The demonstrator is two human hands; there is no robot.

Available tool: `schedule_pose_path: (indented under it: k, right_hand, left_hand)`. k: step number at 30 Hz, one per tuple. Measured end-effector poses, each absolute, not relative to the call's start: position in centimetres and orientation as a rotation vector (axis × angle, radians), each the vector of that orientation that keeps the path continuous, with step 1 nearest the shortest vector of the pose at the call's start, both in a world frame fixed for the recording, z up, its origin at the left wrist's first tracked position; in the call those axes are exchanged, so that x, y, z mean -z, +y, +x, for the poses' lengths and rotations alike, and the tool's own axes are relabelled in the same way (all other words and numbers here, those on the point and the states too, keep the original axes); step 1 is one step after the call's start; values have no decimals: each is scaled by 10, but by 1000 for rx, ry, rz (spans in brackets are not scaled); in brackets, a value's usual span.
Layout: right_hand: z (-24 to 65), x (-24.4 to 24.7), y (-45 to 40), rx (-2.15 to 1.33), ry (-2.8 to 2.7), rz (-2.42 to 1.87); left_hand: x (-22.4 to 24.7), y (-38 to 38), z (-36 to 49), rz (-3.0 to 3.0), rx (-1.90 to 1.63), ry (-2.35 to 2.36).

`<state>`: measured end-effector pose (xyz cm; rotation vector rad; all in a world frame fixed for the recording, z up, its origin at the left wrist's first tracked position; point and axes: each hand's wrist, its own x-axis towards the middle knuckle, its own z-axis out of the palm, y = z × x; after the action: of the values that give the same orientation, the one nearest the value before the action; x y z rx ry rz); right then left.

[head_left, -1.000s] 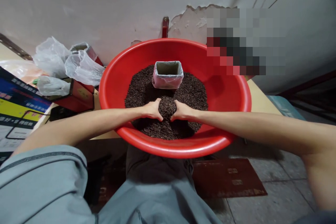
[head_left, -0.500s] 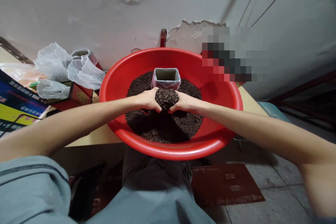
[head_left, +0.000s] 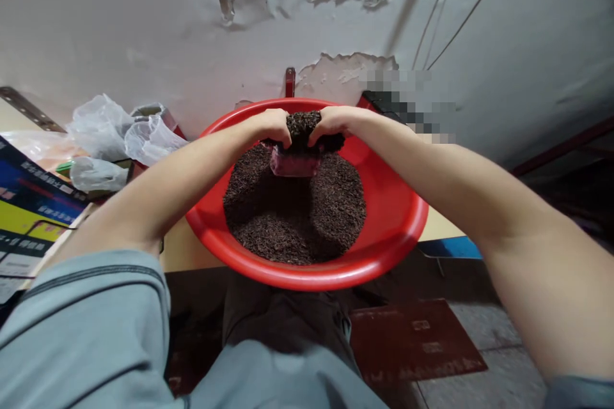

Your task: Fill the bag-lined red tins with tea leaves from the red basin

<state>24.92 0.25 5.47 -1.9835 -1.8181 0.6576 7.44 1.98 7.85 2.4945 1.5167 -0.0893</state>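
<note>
A wide red basin (head_left: 388,223) holds a bed of dark, dry, loose leaf-like material (head_left: 288,236). Inside it stands a small plastic-lined container (head_left: 294,163), its front side showing and its mouth hidden under my hands. My left hand (head_left: 277,124) and my right hand (head_left: 333,123) are cupped together over that container. Between them they hold a heap of the dark material (head_left: 304,121). Both thumbs point inward at the near side of the heap, and the other fingers are largely hidden by it.
Crumpled clear plastic bags (head_left: 98,121) and a lined box (head_left: 153,114) lie left of the basin, beside a printed blue and yellow package (head_left: 33,198). Behind is a peeling wall (head_left: 167,32). A dark red board (head_left: 417,339) lies on the floor below.
Both hands have moved away from me with the heap, from in front of the lined container to above it. They now cover its mouth.
</note>
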Motion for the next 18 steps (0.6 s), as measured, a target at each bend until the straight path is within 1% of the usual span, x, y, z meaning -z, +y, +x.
schedule_pose_path:
  k: [4, 8, 13, 16, 18]
  right_hand:
    - [239, -60, 9, -558, -1874, -2025]
    - [228, -64, 10, -489, -1858, -1935]
    - [219, -57, 14, -619, -1620, -1790]
    - [225, -50, 7, -730, -1501, -1778]
    - [241, -41, -2, -716, -1479, -1822]
  left_hand:
    - [-72, 29, 74, 2547, 17, 1465]
    - [-69, 40, 76, 2546, -165, 1381]
    - [-64, 46, 80, 2306, -426, 1380]
    - [-62, 50, 66, 2303, -424, 1222]
    - [-58, 54, 45, 2367, -308, 1245]
